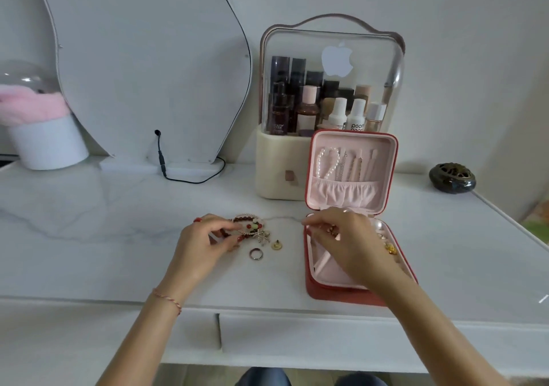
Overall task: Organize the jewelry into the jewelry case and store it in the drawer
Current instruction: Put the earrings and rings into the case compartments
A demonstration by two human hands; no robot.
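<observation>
A clear-lidded cosmetics organizer (pixel 331 88) filled with bottles is seen at upper centre. A curved mirror (pixel 148 58) with a black cable (pixel 166 168) is placed left of it, a dark ornament (pixel 452 176) at right.

A white apple sign (pixel 337 60) sits on the clear cover (pixel 386 58) of the makeup box. Inside, a dark bottle (pixel 279 112) says "YOUTH CODE" near its bottom. A small white bottle (pixel 356 116) has letters that look like "poom". The other labels are too small to read.
</observation>
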